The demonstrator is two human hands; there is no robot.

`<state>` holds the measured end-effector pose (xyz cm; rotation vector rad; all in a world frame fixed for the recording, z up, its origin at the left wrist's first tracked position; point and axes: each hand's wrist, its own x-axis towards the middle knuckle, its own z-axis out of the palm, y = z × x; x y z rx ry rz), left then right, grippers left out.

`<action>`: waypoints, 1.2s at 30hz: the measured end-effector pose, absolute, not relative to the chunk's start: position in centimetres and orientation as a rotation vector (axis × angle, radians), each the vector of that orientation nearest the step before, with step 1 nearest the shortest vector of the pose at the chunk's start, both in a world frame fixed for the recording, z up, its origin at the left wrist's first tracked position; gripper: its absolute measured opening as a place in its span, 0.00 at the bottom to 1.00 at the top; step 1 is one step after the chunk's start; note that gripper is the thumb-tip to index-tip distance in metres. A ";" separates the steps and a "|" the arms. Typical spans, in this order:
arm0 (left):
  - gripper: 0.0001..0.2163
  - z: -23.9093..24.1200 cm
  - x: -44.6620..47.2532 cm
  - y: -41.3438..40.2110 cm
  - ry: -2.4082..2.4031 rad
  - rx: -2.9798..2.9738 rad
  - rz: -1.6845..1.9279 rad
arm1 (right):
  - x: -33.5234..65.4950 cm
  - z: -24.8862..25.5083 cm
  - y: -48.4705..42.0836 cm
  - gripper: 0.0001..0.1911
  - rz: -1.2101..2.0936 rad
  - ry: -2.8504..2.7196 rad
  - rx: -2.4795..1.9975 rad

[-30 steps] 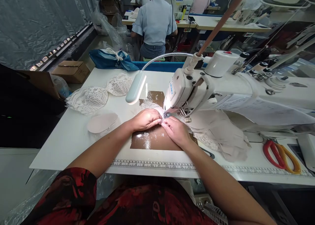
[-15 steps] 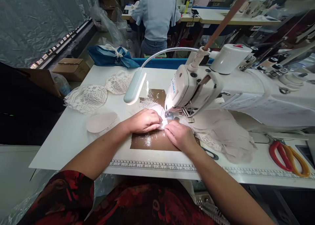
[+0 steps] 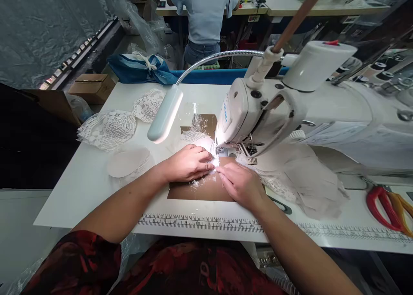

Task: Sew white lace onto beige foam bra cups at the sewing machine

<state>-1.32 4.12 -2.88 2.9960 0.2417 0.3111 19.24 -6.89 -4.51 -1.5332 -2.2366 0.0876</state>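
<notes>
A white sewing machine (image 3: 238,110) stands over a small piece of white lace fabric (image 3: 203,141), whose edge lies at the needle. From the left, my left hand (image 3: 190,162) presses on the lace with its fingers curled together at the edge. My right hand (image 3: 240,181) pinches the near edge of the same piece, just in front of the presser foot. Both sets of fingertips nearly meet there. Brown tape (image 3: 193,192) covers the table under my hands. The bright lamp light washes out detail at the needle.
Lace cups (image 3: 108,129) and a pale oval pad (image 3: 126,161) lie on the left. A lamp (image 3: 166,114) hangs above. Beige fabric (image 3: 309,179) is heaped right of the needle, with red-and-orange scissors (image 3: 385,207) beyond. A printed ruler (image 3: 200,222) runs along the front edge. A person (image 3: 206,19) sits ahead.
The camera view has shifted slightly, so the machine appears nearer and larger. Both hands stay on the lace at the needle, with only slight finger movement.
</notes>
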 end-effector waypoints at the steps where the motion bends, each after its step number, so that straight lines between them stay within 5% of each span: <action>1: 0.14 -2.9 -1.3 4.2 0.246 2.994 0.304 | 19.2 -4.5 -6.8 0.16 0.074 -2.218 -1.592; 23: 0.17 -4.0 -0.7 4.8 0.426 2.924 0.375 | 18.3 -4.0 -5.6 0.22 -0.008 -2.328 -1.873; 36: 0.15 -4.2 -0.6 4.6 0.417 2.969 0.427 | 18.4 -3.9 -6.0 0.17 -0.064 -2.345 -1.748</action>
